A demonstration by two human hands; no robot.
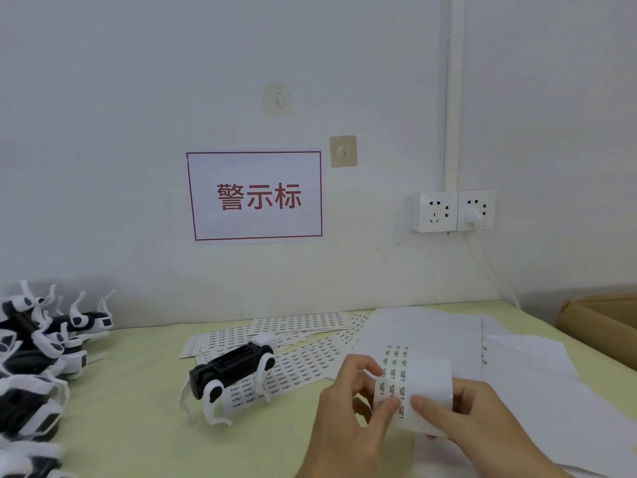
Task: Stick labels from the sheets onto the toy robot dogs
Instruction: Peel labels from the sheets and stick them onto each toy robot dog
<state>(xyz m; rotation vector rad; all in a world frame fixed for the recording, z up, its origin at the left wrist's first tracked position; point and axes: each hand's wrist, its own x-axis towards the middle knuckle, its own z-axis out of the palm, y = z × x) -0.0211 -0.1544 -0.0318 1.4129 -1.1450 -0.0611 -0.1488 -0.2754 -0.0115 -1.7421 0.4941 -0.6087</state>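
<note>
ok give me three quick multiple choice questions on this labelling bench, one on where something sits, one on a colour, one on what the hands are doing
1. Where does the single toy robot dog stand?
A. in the cardboard box
B. on the table, partly on label sheets
C. on the wall hook

2. What colour is the frame of the wall sign?
A. red
B. green
C. black

3. What are the hands doing?
A. resting flat on the table
B. lifting a toy dog
C. both holding a curled label sheet

Answers:
1 B, its legs stand on the table and the label sheets.
2 A, a red border surrounds the red characters.
3 C, the left hand and right hand pinch the sheet's near edge.
</note>
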